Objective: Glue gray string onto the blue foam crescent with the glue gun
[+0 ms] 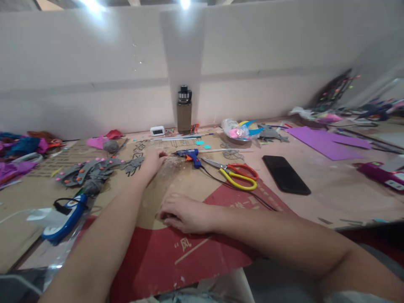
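Evidently, left hand stretches forward and right hand curls, each grip's state unclear.

Left hand, right hand bare; forearms uncovered; pale sleeve edge (mere sliver) past right elbow.

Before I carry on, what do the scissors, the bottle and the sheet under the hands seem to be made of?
Scissors: metal blades, judging by their grey sheen; smooth red and yellow handles, probably plastic or plastic-coated.
Bottle: perhaps tinted plastic or glass, since its brownish body looks translucent.
Sheet: likely cardboard, matte brown with red print and lettering.
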### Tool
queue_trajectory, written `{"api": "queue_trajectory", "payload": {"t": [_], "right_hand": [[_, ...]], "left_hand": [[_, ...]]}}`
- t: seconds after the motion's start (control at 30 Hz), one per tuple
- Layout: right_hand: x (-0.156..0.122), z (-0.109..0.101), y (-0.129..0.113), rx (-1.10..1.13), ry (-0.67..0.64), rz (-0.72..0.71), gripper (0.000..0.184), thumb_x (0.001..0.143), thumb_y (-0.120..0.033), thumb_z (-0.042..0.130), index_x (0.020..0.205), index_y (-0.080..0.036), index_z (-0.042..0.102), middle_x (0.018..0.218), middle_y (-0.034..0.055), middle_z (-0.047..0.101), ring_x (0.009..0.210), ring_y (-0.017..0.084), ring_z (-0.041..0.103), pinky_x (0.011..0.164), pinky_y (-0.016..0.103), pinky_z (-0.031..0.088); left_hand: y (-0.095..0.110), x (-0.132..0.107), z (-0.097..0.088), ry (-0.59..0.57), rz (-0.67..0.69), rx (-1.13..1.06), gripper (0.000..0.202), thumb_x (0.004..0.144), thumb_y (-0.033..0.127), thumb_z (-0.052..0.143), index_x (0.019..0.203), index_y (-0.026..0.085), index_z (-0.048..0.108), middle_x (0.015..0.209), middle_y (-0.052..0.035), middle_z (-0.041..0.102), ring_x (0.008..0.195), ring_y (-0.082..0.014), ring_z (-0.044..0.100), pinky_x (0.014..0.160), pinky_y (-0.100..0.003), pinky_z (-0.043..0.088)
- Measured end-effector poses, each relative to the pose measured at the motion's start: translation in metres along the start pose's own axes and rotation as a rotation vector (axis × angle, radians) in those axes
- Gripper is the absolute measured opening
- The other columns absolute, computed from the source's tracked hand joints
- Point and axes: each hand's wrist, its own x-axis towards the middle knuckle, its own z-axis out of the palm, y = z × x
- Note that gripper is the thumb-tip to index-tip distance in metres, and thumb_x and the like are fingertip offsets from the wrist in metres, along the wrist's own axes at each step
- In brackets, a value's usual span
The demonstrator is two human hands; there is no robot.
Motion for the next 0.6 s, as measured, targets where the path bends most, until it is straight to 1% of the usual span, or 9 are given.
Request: {"api": "queue_trajectory", "payload": {"t": [0.07,0.13,0.2,0.3,0.4,0.47,0.6], "right_hand": [[0.0,0.0,-0.001,-0.009,0.0,0.018,0.02,0.088,-0.021,0.051,0.101,-0.015,0.064,0.096,0.0076,0.065,0.091,0.016,0.054,0.086,0.029,0.039],[0.0,0.0,-0.001,-0.009,-0.002,0.028,0.021,0.089,-0.022,0.05,0.102,-0.015,0.064,0.096,0.0075,0.065,0.09,0.016,0.054,0.085,0.029,0.039],[0.0,0.0,-0.001,-0.005,-0.003,0.028,0.022,0.089,-0.023,0.049,0.103,-0.014,0.064,0.097,0.0074,0.065,0.09,0.016,0.054,0.086,0.029,0.04],[0.0,-0.001,-0.001,0.001,-0.013,0.03,0.023,0.089,-0.023,0.049,0.105,-0.014,0.064,0.099,0.0078,0.065,0.091,0.016,0.055,0.087,0.029,0.04],[-0.001,-0.002,-0.001,0.002,-0.02,0.036,0.022,0.089,-0.023,0.05,0.105,-0.014,0.064,0.1,0.0084,0.065,0.092,0.016,0.055,0.086,0.03,0.04],[-0.001,-0.001,-0.001,0.0,-0.014,0.032,0.022,0.089,-0.023,0.05,0.105,-0.015,0.063,0.1,0.0083,0.065,0.092,0.016,0.055,0.086,0.03,0.04],[-0.001,-0.001,-0.001,-0.018,-0.008,0.018,0.022,0.09,-0.023,0.049,0.104,-0.014,0.064,0.098,0.0079,0.065,0.091,0.016,0.055,0.086,0.029,0.04]], "left_hand": [[0.004,0.001,0.003,-0.045,0.05,0.017,0.019,0.076,0.021,0.056,0.087,0.019,0.071,0.091,-0.0074,0.071,0.086,-0.0197,0.061,0.082,-0.03,0.044],[0.009,0.003,0.007,-0.092,0.079,0.068,0.017,0.076,0.02,0.056,0.082,0.019,0.072,0.089,-0.008,0.071,0.086,-0.0208,0.061,0.082,-0.031,0.043],[0.014,0.004,0.012,-0.114,0.078,0.126,0.017,0.076,0.02,0.055,0.077,0.018,0.071,0.085,-0.0095,0.069,0.083,-0.0219,0.062,0.08,-0.031,0.043],[0.019,0.004,0.018,-0.111,0.044,0.216,0.02,0.078,0.018,0.05,0.076,0.016,0.069,0.081,-0.0119,0.067,0.078,-0.0224,0.062,0.076,-0.031,0.043],[0.023,0.002,0.022,-0.091,0.052,0.286,0.023,0.075,0.011,0.046,0.082,0.015,0.067,0.086,-0.0144,0.066,0.08,-0.0225,0.061,0.074,-0.03,0.044],[0.025,0.001,0.022,-0.077,0.054,0.281,0.025,0.072,0.008,0.045,0.084,0.014,0.066,0.088,-0.0155,0.066,0.081,-0.0228,0.061,0.073,-0.03,0.044],[0.027,-0.001,0.019,-0.088,-0.003,0.176,0.02,0.071,0.008,0.044,0.073,0.015,0.063,0.073,-0.0121,0.064,0.07,-0.0208,0.059,0.066,-0.03,0.044]]}}
